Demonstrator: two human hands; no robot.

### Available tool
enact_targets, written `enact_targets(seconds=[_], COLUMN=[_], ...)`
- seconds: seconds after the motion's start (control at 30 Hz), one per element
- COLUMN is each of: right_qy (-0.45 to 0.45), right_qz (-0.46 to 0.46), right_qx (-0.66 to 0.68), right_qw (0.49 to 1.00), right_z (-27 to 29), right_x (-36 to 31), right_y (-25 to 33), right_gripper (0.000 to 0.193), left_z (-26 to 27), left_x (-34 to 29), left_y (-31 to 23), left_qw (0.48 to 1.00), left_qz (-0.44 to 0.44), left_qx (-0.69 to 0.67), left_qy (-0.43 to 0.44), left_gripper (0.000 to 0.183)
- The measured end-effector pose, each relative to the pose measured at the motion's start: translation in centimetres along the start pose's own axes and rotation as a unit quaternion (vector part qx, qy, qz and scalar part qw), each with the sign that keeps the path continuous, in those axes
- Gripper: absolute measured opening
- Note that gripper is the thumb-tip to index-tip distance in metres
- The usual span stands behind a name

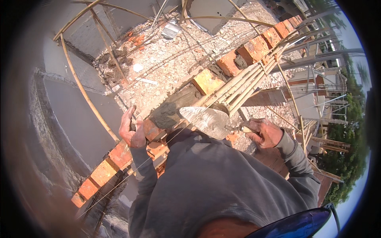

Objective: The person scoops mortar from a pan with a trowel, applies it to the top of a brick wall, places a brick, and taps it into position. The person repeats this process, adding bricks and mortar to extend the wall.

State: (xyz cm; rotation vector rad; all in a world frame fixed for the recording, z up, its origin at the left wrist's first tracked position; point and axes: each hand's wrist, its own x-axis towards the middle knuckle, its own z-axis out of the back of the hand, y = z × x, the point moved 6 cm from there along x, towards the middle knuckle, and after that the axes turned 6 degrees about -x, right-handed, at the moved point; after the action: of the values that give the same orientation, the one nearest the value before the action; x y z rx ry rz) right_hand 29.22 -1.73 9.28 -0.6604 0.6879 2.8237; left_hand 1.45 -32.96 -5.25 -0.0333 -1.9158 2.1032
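Note:
My right hand [266, 133] is closed round the pale handle of a trowel [206, 120]. The trowel's broad blade, smeared with grey mortar, points left in front of my chest. My left hand [133, 129] is raised at the edge of the brick wall, thumb and fingers apart with nothing visible between them. Close beside it on the right sits an orange brick [152, 130]. A bed of wet mortar [168, 110] spreads along the wall top between this brick and a yellowish brick [208, 81].
More bricks [104, 173] run down to the lower left, and others [254, 50] toward the upper right. Bundled bamboo poles [248, 85] lie along the wall's right side. A thin string [109, 192] crosses near my left arm. Rubble [166, 59] covers the ground far below.

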Motion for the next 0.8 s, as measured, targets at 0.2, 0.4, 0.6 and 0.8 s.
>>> enact_targets(seconds=[0.2,0.4,0.6,0.8], right_qy=[0.082,0.052,-0.003,-0.126], right_qz=[-0.092,-0.049,-0.05,-0.002], right_qx=[0.462,0.509,0.478,0.233], right_qw=[0.878,0.858,0.877,0.964], right_z=[-7.4,-11.0,-9.7,-7.4], right_x=[2.4,5.2,4.1,3.8], right_y=[-1.0,-3.3,-4.9,-0.2], right_gripper=[0.03,0.03,0.025,0.032], left_z=[-0.4,-0.8,-1.3,0.0], left_x=[0.0,-0.4,-1.3,-3.0], left_y=[-1.4,-2.4,-3.0,-4.0], left_qw=[1.0,0.999,0.999,0.996], left_qz=[-0.026,-0.025,-0.031,-0.043], left_qx=[-0.004,0.014,0.005,0.075], left_qy=[-0.013,0.032,0.034,-0.036], left_gripper=[0.04,0.038,0.038,0.038])
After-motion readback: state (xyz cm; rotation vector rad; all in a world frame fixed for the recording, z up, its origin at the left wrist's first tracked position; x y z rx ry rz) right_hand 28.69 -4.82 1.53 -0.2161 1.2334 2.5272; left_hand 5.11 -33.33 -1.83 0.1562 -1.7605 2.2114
